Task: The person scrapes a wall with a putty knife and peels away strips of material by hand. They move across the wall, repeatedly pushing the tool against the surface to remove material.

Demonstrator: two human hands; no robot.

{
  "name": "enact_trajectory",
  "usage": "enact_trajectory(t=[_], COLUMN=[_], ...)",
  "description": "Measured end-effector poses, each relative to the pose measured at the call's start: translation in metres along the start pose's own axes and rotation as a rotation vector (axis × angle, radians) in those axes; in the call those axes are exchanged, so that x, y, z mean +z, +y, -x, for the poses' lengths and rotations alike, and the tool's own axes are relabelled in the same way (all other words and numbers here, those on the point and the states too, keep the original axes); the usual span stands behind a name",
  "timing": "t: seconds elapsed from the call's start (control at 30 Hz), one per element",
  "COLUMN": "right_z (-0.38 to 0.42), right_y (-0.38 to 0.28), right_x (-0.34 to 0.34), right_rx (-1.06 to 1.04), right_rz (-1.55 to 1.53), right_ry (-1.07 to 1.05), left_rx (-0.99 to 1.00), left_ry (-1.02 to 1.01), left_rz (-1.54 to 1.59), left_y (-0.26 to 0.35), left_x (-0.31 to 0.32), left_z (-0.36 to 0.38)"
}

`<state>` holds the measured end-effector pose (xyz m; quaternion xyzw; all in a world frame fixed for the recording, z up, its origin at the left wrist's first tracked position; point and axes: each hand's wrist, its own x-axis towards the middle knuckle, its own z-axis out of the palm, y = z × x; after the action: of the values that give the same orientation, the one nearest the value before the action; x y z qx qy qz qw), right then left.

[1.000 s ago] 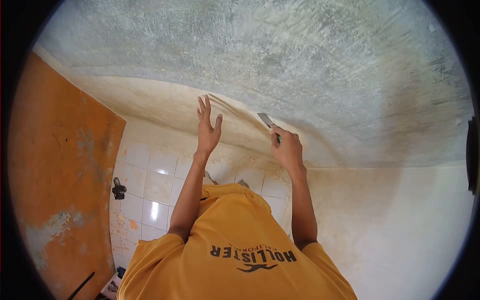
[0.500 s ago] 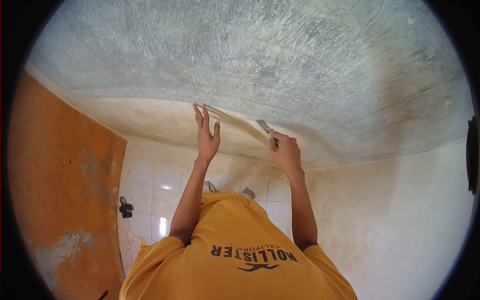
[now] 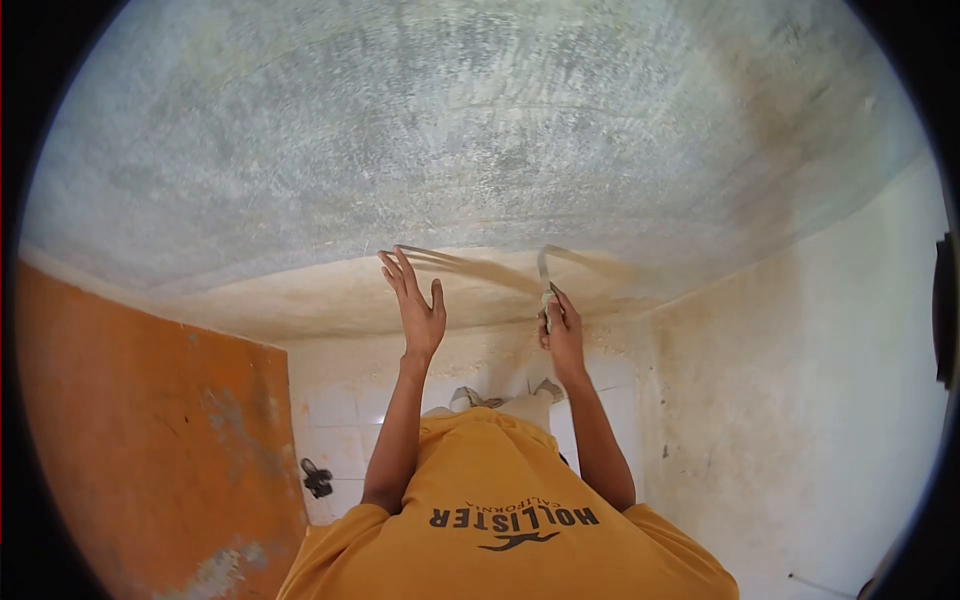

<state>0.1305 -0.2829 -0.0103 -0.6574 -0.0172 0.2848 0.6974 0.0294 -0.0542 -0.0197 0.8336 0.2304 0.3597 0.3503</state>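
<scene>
My right hand is wrapped round the handle of a scraper, whose narrow metal blade points up at the wall. The blade tip is at the border between the rough grey upper wall and the cream strip below. To its left, my left hand holds nothing. Its fingers are stretched out, with the tips at the wall near that same border. Shadows of the hand and the scraper fall across the cream strip.
An orange wall with peeled patches stands at the left, a whitish wall at the right. Below are white floor tiles, my feet, crumbs along the wall's foot and a small black object.
The view has shifted, so the wall border sits lower in the frame. The scraper now points more straight up, and its handle shows more. My left hand stays spread at the wall.
</scene>
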Motion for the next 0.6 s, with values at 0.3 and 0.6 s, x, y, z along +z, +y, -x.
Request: enact_trajectory(t=[0.3, 0.6], right_z=[0.003, -0.013], right_y=[-0.005, -0.013], right_x=[0.122, 0.136], right_rx=[-0.010, 0.028], right_rz=[-0.779, -0.873], right_ry=[0.226, 0.364], left_rx=[-0.007, 0.059], left_ry=[-0.111, -0.140], left_rz=[0.027, -0.058], left_y=[-0.003, -0.014], left_x=[0.014, 0.015], left_z=[0.008, 0.006])
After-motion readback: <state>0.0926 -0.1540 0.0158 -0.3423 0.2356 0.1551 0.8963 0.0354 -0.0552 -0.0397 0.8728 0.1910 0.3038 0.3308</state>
